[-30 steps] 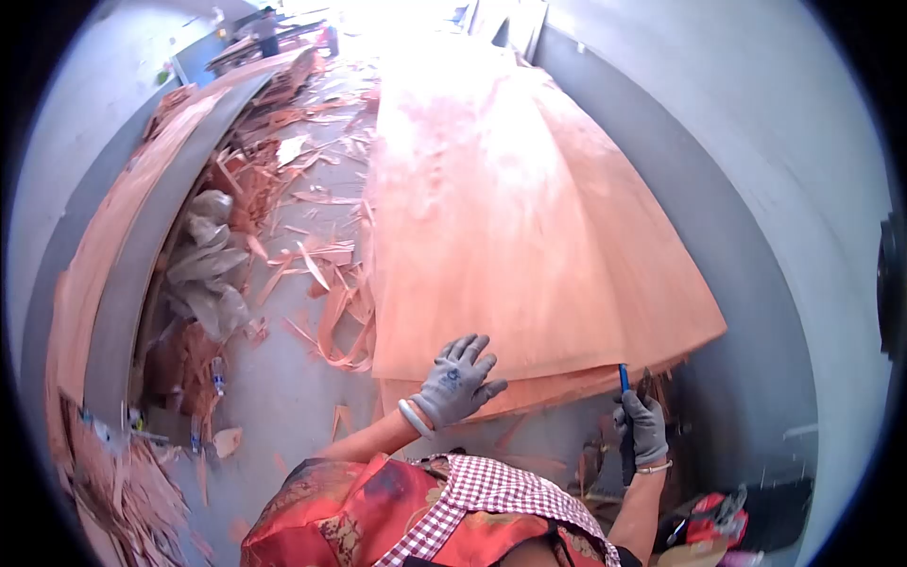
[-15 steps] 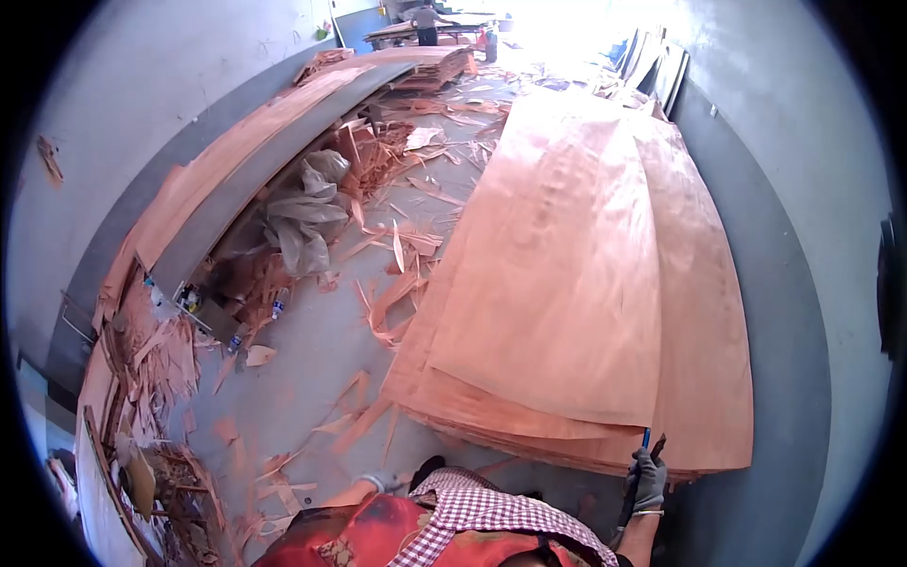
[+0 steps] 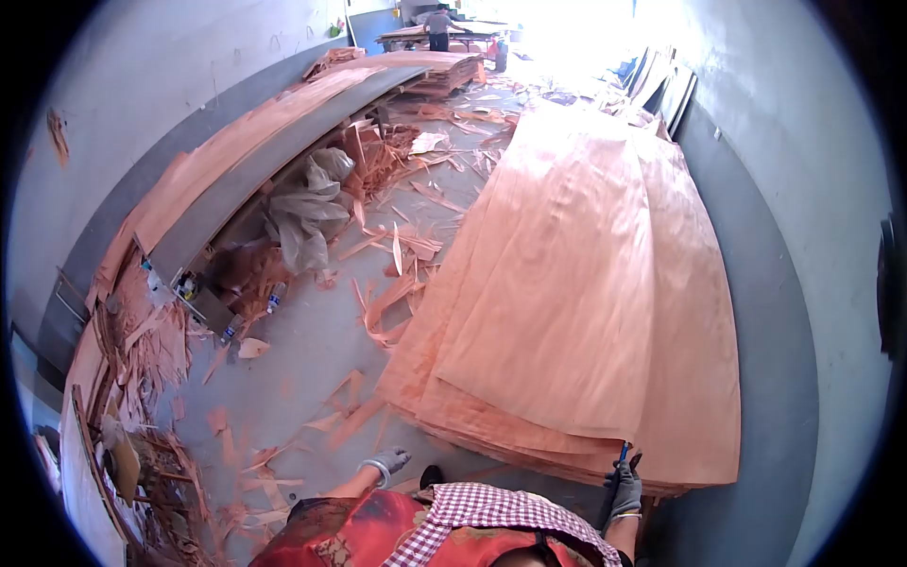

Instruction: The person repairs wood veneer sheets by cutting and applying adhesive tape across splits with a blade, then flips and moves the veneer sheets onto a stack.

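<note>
A tall stack of thin reddish wood veneer sheets point(image 3: 557, 274) stands in front of me, with uneven, overlapping near edges. My right hand point(image 3: 624, 491), in a grey glove, is closed round a slim blue and dark tool point(image 3: 624, 452) at the stack's near edge. The tool's tip is by the near right corner of the top sheet; its exact kind is too small to tell. My left hand point(image 3: 387, 460), also gloved, hovers left of my body above the floor, fingers stretched out with nothing in them.
Veneer scraps point(image 3: 387, 312) litter the grey floor point(image 3: 312, 378). Along the left wall runs a long bench point(image 3: 274, 142) topped with veneer, a plastic bag point(image 3: 307, 213) beside it. A person point(image 3: 438, 28) stands at a far table. Boards point(image 3: 661, 90) lean against the right wall.
My left hand has come forward and farther into view. My right hand has shifted slightly left and down with the tool. The top sheet now looks more rippled, and the view has turned a little.
</note>
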A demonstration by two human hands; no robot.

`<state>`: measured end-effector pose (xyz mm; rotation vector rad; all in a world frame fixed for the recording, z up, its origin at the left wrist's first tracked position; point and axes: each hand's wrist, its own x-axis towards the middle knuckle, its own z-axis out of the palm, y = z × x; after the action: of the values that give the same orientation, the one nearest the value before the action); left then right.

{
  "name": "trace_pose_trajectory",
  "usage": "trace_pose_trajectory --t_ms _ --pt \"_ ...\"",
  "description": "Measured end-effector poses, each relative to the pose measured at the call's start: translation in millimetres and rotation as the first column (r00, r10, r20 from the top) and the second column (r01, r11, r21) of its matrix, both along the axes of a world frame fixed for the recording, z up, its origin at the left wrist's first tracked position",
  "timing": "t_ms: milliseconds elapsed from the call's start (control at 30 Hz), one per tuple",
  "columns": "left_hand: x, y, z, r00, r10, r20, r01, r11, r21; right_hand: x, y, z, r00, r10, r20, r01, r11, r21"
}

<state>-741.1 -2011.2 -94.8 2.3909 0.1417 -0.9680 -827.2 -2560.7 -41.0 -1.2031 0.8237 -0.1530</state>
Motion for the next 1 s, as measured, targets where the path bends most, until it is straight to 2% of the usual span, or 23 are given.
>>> trace_pose_trajectory --t_ms 67,167,233,267,367,400,433,500,533,567,600,633,700,767,867,1000 --pt "12.4 -0.9 7.3 0.998 -0.012 0.062 0.016 0.998 -0.054 -2.7 5.7 0.0 1.0 -0.002 0.01 0.003 0.999 -0.035" --pt "18.1 12.1 -12.5 0.999 -0.012 -0.038 0.011 0.999 -0.044 0.1 20.5 7.6 0.996 -0.035 0.077 0.038 0.999 -0.034" --pt "17.3 29.7 -32.3 0.985 -0.155 -0.078 0.156 0.988 0.012 -0.6 27.5 8.4 0.992 -0.071 0.103 0.074 0.997 -0.025" --pt "14.9 42.7 -47.1 0.969 -0.224 -0.101 0.229 0.973 0.04 -3.1 29.9 4.4 0.991 -0.091 0.1 0.094 0.995 -0.027" --pt "10.3 102.0 -140.5 0.899 -0.392 -0.192 0.383 0.92 -0.085 -4.4 33.8 -22.5 0.981 -0.157 0.113 0.165 0.985 -0.059" --pt "4.5 110.3 -148.8 0.911 -0.369 -0.184 0.37 0.929 -0.032 -4.5 33.5 -35.7 0.978 -0.179 0.11 0.188 0.979 -0.081" --pt "6.4 114.1 -139.7 0.939 -0.307 -0.154 0.315 0.948 0.034 -4.4 41.5 -40.0 0.961 -0.191 0.201 0.219 0.967 -0.128" --pt "4.4 116.1 -128.9 0.984 -0.131 -0.116 0.149 0.975 0.163 4.0 47.2 -36.8 0.949 -0.051 0.31 0.145 0.946 -0.29" --pt "5.2 113.7 -123.1 0.993 -0.065 -0.096 0.083 0.978 0.192 2.6 61.8 -9.5 0.988 -0.009 0.156 0.065 0.931 -0.36" --pt "3.5 111.9 -114.3 0.996 -0.009 -0.088 0.027 0.98 0.199 2.2 62.9 -3.2 0.989 0.082 0.124 -0.028 0.923 -0.384" --pt "-1.2 111.7 -108.1 0.995 0.041 -0.09 -0.024 0.983 0.185 0.2 69.2 -0.6 0.981 0.09 0.169 -0.015 0.915 -0.404" --pt "2.1 106.4 -102.2 0.992 0.091 -0.086 -0.078 0.986 0.15 8.7 74.1 -0.8 0.993 -0.019 0.115 0.054 0.95 -0.306" --pt "-4.9 90.2 -67.6 0.984 0.125 -0.128 -0.118 0.991 0.062 -11.3 71.0 0.9 0.993 0.118 0.031 -0.1 0.93 -0.353" --pt "1.1 78.2 -61.6 0.885 0.39 -0.255 -0.439 0.882 -0.173 -9.1 59.1 -13.1 0.98 0.196 0.041 -0.173 0.934 -0.313" --pt "10.7 58.5 -51.9 0.746 0.501 -0.439 -0.646 0.705 -0.292 -10.4 54.2 -13.6 0.971 0.235 -0.031 -0.234 0.926 -0.297" --pt "30.0 34.1 -65.3 0.568 0.589 -0.575 -0.82 0.464 -0.335 -1.5 65.9 -4.0 0.98 0.196 -0.044 -0.2 0.935 -0.294"
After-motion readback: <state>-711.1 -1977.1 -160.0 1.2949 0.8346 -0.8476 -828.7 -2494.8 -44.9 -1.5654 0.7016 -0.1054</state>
